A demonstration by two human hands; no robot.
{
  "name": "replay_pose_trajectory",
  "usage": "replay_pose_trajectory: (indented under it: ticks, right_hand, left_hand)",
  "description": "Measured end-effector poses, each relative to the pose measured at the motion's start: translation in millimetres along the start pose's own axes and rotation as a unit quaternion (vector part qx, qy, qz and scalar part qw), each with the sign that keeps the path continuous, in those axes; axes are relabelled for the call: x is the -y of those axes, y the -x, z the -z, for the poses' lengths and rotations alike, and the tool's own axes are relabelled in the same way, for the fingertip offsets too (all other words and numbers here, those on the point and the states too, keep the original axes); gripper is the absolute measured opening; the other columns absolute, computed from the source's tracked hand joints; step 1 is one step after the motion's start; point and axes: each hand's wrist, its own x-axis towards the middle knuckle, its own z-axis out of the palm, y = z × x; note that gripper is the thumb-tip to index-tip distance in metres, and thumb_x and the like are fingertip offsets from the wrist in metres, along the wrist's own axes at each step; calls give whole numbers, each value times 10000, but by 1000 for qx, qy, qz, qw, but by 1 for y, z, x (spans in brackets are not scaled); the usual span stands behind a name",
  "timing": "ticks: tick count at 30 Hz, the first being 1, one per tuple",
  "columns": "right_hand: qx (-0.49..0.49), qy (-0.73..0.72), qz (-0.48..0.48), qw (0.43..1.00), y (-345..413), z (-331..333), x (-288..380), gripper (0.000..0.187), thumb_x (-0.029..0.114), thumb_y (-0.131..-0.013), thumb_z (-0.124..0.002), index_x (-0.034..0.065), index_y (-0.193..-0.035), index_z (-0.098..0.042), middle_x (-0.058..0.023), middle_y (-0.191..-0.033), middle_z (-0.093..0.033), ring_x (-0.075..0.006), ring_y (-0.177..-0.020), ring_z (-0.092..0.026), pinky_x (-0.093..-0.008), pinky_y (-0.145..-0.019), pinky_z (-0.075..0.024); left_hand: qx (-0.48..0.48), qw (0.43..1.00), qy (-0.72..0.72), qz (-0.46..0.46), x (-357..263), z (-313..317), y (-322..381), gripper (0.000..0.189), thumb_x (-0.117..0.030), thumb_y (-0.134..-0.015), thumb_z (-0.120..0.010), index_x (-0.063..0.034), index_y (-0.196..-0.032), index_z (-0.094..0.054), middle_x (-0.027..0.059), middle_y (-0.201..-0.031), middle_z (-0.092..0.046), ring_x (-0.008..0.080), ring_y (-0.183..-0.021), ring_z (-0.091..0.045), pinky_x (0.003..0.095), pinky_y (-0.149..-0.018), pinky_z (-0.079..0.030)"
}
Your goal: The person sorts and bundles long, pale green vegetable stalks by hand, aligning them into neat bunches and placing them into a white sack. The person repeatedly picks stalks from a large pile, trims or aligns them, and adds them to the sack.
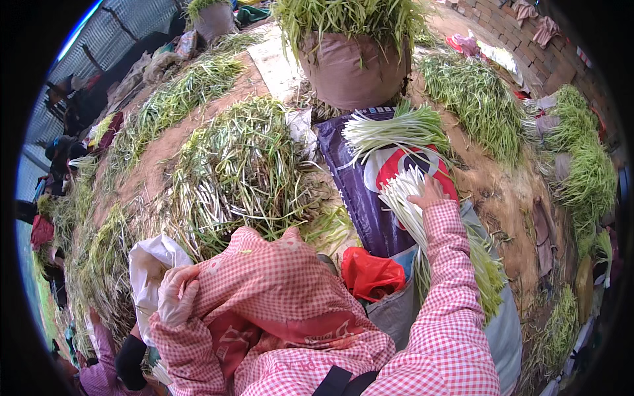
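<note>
My right hand [427, 192] lies on a bundle of white-stemmed green stalks [403, 190], thumb spread across the stems; whether its fingers grip them is hidden. The bundle's leafy ends [483, 277] show beyond my right sleeve. Under the white ends is a purple and red printed plastic sack [346, 168]. A second bundle of stalks [396, 129] rests across that sack, farther from me. My left hand [176, 292], in a thin pale glove, sits by my checked-cloth-covered knee against a white sack [148, 262]. Its fingers are slightly bent and apart, with nothing seen in them.
Before me lies a loose heap of stalks [237, 173]. Beyond the printed sack stands a large cloth-wrapped bale of greens [354, 69]. A red plastic bag [371, 274] is beside my lap. More greens [470, 99] cover the ground at right. A co-worker's sleeve [101, 354] shows at lower left.
</note>
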Motion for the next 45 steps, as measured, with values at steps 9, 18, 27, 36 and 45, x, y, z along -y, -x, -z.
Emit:
replay_pose_trajectory:
  ticks: [9,18,27,36,45]
  right_hand:
    - [-16,-384,282,879,49,-27,87,366,112,-762,-643,41,-1111,-557,-85,-851,-622,-176,-762,-609,-289,-704,-490]
    - [212,-281,452,820,64,-79,308,387,215,-822,-599,44,-1163,-533,-114,-1108,-516,-223,-1008,-562,-346,-870,-465]
    - [262,-85,281,919,59,-183,380,744,276,-786,-636,162,-1401,-233,-158,-1412,-143,-310,-1297,-237,-480,-1078,-226]
    - [530,66,472,702,93,-195,302,495,268,-825,-598,158,-1285,-452,-155,-1328,-377,-308,-1239,-341,-477,-1018,-326]
    - [47,-11,149,988,-25,-220,368,539,181,-786,-639,105,-1268,-411,-137,-1223,-425,-278,-1111,-470,-415,-888,-462]
  left_hand:
    - [128,977,162,57,30,27,25,346,-232,-922,-457,10,-1154,-539,120,-1142,-564,210,-1111,-494,312,-973,-344]
    - [189,886,368,209,138,-25,-44,306,-177,-878,-576,-45,-1154,-565,49,-1100,-601,150,-1050,-531,284,-947,-396]
    - [28,999,31,-2,217,-139,-50,441,-85,-748,-642,-120,-1171,-524,117,-1127,-534,301,-1016,-534,371,-857,-451]
    - [419,907,-22,-39,224,-242,-10,632,-272,-743,-660,-230,-1310,-385,101,-1269,-430,312,-1141,-447,441,-885,-431]
    - [572,628,472,237,243,-256,28,565,-167,-845,-608,-144,-1354,-363,88,-1347,-415,210,-1228,-404,348,-1026,-329]
